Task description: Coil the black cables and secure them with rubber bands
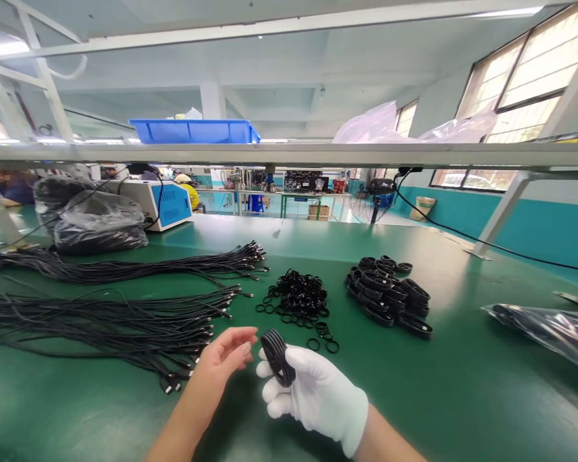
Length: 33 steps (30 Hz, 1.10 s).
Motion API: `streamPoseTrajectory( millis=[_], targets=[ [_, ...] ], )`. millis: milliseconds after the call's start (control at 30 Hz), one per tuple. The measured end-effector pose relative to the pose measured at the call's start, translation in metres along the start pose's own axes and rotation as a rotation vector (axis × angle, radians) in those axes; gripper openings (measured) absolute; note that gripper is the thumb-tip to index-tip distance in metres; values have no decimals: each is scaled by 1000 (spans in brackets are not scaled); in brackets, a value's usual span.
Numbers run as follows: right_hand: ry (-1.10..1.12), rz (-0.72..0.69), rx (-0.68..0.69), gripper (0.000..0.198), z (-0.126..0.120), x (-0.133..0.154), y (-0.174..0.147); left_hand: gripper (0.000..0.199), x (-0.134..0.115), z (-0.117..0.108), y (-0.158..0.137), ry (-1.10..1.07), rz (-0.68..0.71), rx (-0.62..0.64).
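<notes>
Just above the green table [414, 385], here's your coil [275, 356], pinched between the thumb and fingers of your gloved right hand [313, 388]. Your bare left hand [226, 356] sits just beside it, fingers half bent and apart, nothing showing in them. So the coil lies between the two hands, gripped by the right alone. That one looks wound; whether a ring binds it, you can't tell from here. Over on the left, the near cables [164, 321] lie long and uncoiled: plenty left there. Past your hands sits a heap of rings [301, 295], a few strayed to the near side. Off to the right, well apart from you, a pile of coils [378, 285] that look done; partway through, I'd judge. Further back, the far cables [173, 266], uncoiled too, then a bag [101, 221] and the machine [171, 204] beside it.
</notes>
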State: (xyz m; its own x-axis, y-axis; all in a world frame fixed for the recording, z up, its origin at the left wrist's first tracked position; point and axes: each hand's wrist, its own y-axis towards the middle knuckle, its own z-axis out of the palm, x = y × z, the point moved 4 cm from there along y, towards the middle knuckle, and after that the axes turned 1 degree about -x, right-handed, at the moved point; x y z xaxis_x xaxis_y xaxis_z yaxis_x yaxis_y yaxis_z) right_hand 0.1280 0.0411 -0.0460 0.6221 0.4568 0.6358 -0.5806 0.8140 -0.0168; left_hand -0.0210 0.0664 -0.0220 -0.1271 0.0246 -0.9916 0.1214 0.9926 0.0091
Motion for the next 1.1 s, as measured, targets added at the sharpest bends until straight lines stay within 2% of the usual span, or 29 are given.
streamPoseTrajectory(
  millis=[133, 200, 300, 367, 433, 533, 633, 700, 800, 900, 1000, 1100],
  targets=[
    [25, 19, -29, 46, 0, 10, -1, 37, -3, 1, 1, 83, -32, -6],
    [-77, -8, -117, 48, -2, 18, -1, 40, -2, 0, 3, 121, -47, 0],
    [-349, -137, -356, 49, -13, 42, 0, 43, 5, -2, 8, 182, -69, 16],
    [-501, -246, -521, 48, -27, 68, -3, 43, 12, -4, 13, 208, -70, 11],
    [-658, -363, -705, 48, -45, 101, -13, 42, 20, -5, 18, 209, -43, -24],
    [-915, -520, -1054, 54, -77, 157, -45, 41, 30, -5, 21, 226, 6, -59],
    [-1095, -511, -1369, 53, -108, 197, -84, 37, 35, -3, 22, 264, 27, -31],
    [-1191, -412, -1478, 46, -126, 210, -105, 36, 35, -4, 23, 284, 19, -8],
    [-1315, -245, -1530, 37, -147, 213, -126, 36, 36, -4, 23, 319, -18, 52],
    [-1428, -140, -1470, 34, -157, 206, -133, 36, 36, -2, 22, 341, -31, 92],
    [-1510, -102, -1383, 33, -160, 199, -129, 38, 35, 0, 20, 355, -29, 68],
    [-1533, -125, -1355, 32, -159, 201, -128, 40, 36, 0, 19, 393, -26, 42]
  ],
)
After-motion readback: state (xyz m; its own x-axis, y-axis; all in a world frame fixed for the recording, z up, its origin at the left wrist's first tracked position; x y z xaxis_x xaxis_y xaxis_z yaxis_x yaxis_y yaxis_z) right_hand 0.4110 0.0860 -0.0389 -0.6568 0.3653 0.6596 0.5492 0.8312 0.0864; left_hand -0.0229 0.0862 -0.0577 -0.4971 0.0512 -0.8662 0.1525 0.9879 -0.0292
